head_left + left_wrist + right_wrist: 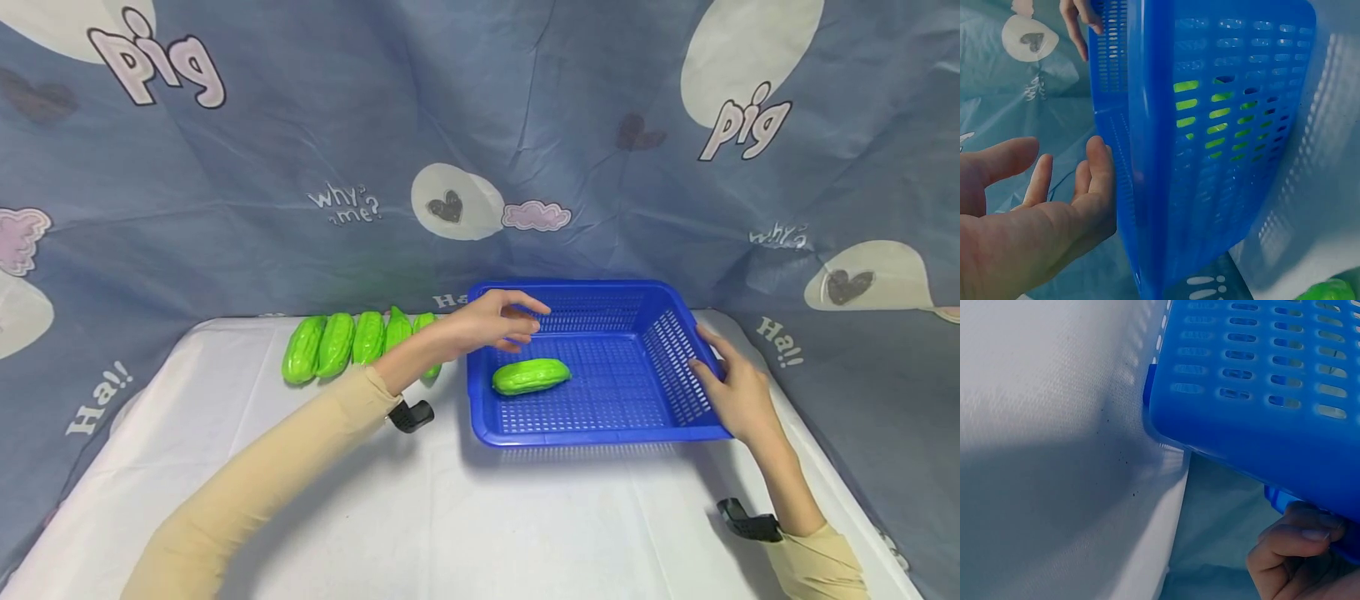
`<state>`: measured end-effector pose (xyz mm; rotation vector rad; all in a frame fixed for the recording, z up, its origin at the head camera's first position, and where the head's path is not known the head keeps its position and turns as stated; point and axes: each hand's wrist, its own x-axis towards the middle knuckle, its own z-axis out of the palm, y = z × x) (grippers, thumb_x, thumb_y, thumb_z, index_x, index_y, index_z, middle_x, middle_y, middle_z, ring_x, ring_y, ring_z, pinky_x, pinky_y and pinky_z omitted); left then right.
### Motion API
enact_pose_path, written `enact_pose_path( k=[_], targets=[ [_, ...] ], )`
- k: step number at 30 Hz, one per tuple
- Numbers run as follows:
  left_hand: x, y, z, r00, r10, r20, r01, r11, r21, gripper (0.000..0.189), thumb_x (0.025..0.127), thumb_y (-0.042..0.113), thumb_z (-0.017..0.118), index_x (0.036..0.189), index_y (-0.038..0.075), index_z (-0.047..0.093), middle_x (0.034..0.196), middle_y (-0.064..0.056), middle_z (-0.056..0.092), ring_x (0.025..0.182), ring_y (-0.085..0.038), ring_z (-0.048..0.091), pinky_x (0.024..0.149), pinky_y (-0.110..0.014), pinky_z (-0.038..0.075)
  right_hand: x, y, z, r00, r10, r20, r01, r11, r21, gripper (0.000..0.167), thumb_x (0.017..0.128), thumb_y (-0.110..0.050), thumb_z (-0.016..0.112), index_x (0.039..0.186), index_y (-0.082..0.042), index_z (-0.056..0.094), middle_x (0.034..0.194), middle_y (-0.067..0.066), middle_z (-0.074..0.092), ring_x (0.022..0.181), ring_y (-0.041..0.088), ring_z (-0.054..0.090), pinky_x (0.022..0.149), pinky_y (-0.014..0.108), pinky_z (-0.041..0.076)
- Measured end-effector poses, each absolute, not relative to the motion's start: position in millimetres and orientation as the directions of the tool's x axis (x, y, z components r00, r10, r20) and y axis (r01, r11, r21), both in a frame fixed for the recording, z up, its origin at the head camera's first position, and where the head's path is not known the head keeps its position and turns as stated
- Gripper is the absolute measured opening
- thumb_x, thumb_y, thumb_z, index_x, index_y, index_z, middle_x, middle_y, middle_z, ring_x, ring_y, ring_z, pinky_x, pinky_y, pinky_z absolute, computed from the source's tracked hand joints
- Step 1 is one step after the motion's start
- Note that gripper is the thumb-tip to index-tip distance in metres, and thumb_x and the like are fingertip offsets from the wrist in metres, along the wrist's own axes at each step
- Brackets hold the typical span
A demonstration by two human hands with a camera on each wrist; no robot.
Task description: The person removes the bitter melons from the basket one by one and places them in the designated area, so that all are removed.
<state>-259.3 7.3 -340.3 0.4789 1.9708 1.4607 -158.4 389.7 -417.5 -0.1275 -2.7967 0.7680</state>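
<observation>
A blue plastic basket (600, 435) with slotted walls stands on the table. Inside it, toward the left, lies one bright green, ridged bitter melon (531, 377). My left hand (491, 321) hovers over the basket's left rim, fingers spread apart and holding nothing. In the left wrist view that hand (1054, 206) is beside the rim, with green showing through the slots. My right hand (735, 392) grips the basket's right rim, thumb on the inner side. The right wrist view has its curled fingers (1300, 544) at the rim.
Left of the basket, several more green bitter melons (335, 343) lie side by side in a row, partly hidden by my left forearm. A white cloth (375, 517) covers the table. Behind hangs a blue-grey printed curtain (300, 125).
</observation>
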Motion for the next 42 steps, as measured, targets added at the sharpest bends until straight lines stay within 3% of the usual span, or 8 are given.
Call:
enact_pose_path(
  k=[5, 9, 17, 24, 29, 35, 38, 42],
  targets=[
    [-263, 18, -338, -0.709, 0.629, -0.319, -0.12, 0.338, 0.934, 0.039, 0.11, 0.014, 0.062, 0.149, 0.012, 0.062, 0.151, -0.012, 0.062, 0.133, -0.031, 0.068, 0.108, -0.042, 0.062, -158, 390, -418, -0.968, 0.145, 0.203, 0.019, 0.854, -0.519, 0.057, 0.111, -0.026, 0.06, 0.163, -0.008, 0.045, 0.109, 0.038, 0.075, 0.074, 0.029, 0.071, 0.062, 0.033, 0.048],
    [-266, 26, -337, -0.699, 0.636, -0.326, -0.128, 0.338, 0.932, 0.04, 0.11, 0.013, 0.063, 0.15, 0.011, 0.062, 0.156, -0.013, 0.058, 0.135, -0.034, 0.066, 0.11, -0.046, 0.06, -158, 391, -418, -0.967, 0.146, 0.207, 0.019, 0.857, -0.515, 0.057, 0.111, -0.026, 0.059, 0.163, -0.009, 0.046, 0.106, 0.037, 0.076, 0.073, 0.027, 0.07, 0.062, 0.033, 0.048],
    [-275, 38, -342, -0.691, 0.636, -0.343, -0.112, 0.374, 0.921, 0.039, 0.11, 0.013, 0.062, 0.149, 0.011, 0.062, 0.149, -0.012, 0.058, 0.121, -0.026, 0.068, 0.092, -0.031, 0.064, -159, 391, -418, -0.967, 0.146, 0.21, 0.017, 0.856, -0.517, 0.057, 0.111, -0.026, 0.06, 0.163, -0.009, 0.046, 0.106, 0.036, 0.076, 0.072, 0.025, 0.069, 0.063, 0.033, 0.047],
    [-283, 50, -344, -0.666, 0.652, -0.362, -0.133, 0.374, 0.918, 0.042, 0.11, 0.013, 0.062, 0.152, 0.01, 0.059, 0.16, -0.012, 0.05, 0.121, -0.026, 0.067, 0.09, -0.03, 0.062, -159, 391, -418, -0.966, 0.152, 0.21, 0.023, 0.856, -0.516, 0.056, 0.111, -0.026, 0.06, 0.163, -0.009, 0.046, 0.105, 0.036, 0.076, 0.071, 0.024, 0.069, 0.061, 0.032, 0.048],
    [-284, 61, -339, -0.627, 0.666, -0.404, -0.204, 0.361, 0.91, 0.044, 0.11, 0.013, 0.063, 0.154, 0.01, 0.059, 0.163, -0.01, 0.048, 0.113, -0.023, 0.068, 0.098, -0.035, 0.062, -158, 390, -417, -0.968, 0.153, 0.196, 0.029, 0.853, -0.521, 0.056, 0.111, -0.026, 0.059, 0.163, -0.009, 0.045, 0.109, 0.038, 0.075, 0.074, 0.029, 0.072, 0.061, 0.032, 0.049],
    [-288, 71, -334, -0.624, 0.673, -0.398, -0.177, 0.374, 0.91, 0.046, 0.11, 0.013, 0.062, 0.156, 0.009, 0.057, 0.16, -0.01, 0.048, 0.107, -0.021, 0.068, 0.087, -0.03, 0.061, -159, 390, -416, -0.968, 0.16, 0.196, 0.035, 0.853, -0.521, 0.057, 0.111, -0.027, 0.059, 0.164, -0.01, 0.045, 0.112, 0.039, 0.074, 0.075, 0.031, 0.072, 0.062, 0.033, 0.048],
    [-291, 72, -337, -0.626, 0.652, -0.428, -0.146, 0.44, 0.886, 0.045, 0.111, 0.016, 0.061, 0.156, 0.011, 0.057, 0.164, -0.011, 0.049, 0.129, -0.031, 0.067, 0.103, -0.04, 0.062, -159, 390, -417, -0.968, 0.158, 0.196, 0.033, 0.853, -0.521, 0.057, 0.111, -0.026, 0.06, 0.164, -0.01, 0.045, 0.111, 0.039, 0.075, 0.075, 0.03, 0.072, 0.061, 0.033, 0.048],
    [-298, 69, -340, -0.62, 0.629, -0.469, -0.093, 0.535, 0.84, 0.046, 0.111, 0.02, 0.062, 0.156, 0.011, 0.055, 0.165, -0.013, 0.051, 0.15, -0.044, 0.052, 0.123, -0.056, 0.049, -160, 390, -418, -0.968, 0.157, 0.195, 0.035, 0.854, -0.519, 0.057, 0.111, -0.026, 0.059, 0.164, -0.009, 0.045, 0.112, 0.039, 0.074, 0.077, 0.032, 0.073, 0.062, 0.033, 0.048]
  ],
)
